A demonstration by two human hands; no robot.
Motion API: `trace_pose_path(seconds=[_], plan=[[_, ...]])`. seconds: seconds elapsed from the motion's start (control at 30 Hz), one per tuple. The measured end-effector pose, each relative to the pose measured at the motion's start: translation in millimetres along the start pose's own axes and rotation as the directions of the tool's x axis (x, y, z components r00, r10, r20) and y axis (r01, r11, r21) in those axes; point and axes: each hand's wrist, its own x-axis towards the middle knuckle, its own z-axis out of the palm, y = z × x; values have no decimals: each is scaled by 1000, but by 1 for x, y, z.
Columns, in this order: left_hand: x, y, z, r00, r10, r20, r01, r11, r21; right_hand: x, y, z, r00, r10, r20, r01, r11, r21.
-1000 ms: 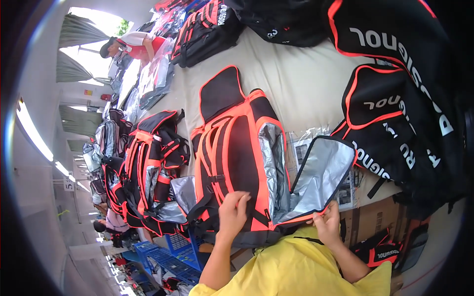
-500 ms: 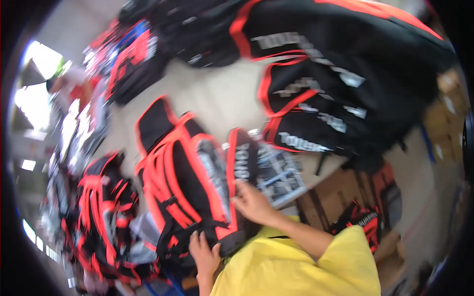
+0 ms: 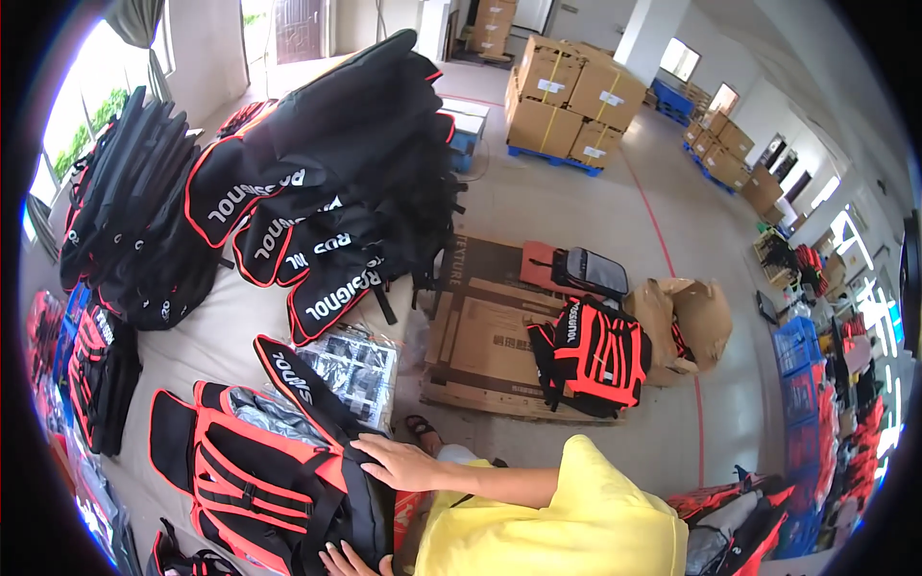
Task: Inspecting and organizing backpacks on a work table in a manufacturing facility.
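On the pale table [image 3: 197, 350]: one black-and-orange backpack [image 3: 254, 466], straps uppermost. Toward the table's near edge: right hand [image 3: 403, 464], fingers extended, and left hand [image 3: 353, 562], fingers spread wide, both rest on the backpack.

Bright daylight; left window [image 3: 94, 82] blown out; fisheye-bent edges, corners black.
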Motion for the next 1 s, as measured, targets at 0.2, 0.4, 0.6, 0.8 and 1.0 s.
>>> trace_pose_path(seconds=[0.2,0.4,0.6,0.8,1.0], plan=[[-71,-28,0,987,-76,-140,94,988,126,-18,-22,1,954,-258,154,300,847,-439],[-92,-68,23,946,-320,-44,321,912,256,19,-21,31,763,-603,232,614,566,-549],[-55,-115,30,879,-422,-223,337,879,-338,96,-37,-13,701,-622,350,705,679,-205],[4,-146,9,769,-635,73,612,700,-367,160,3,15,856,-334,395,434,879,-197],[11,-156,21,681,-722,122,701,595,-393,173,2,39,864,-173,472,280,946,-164]])
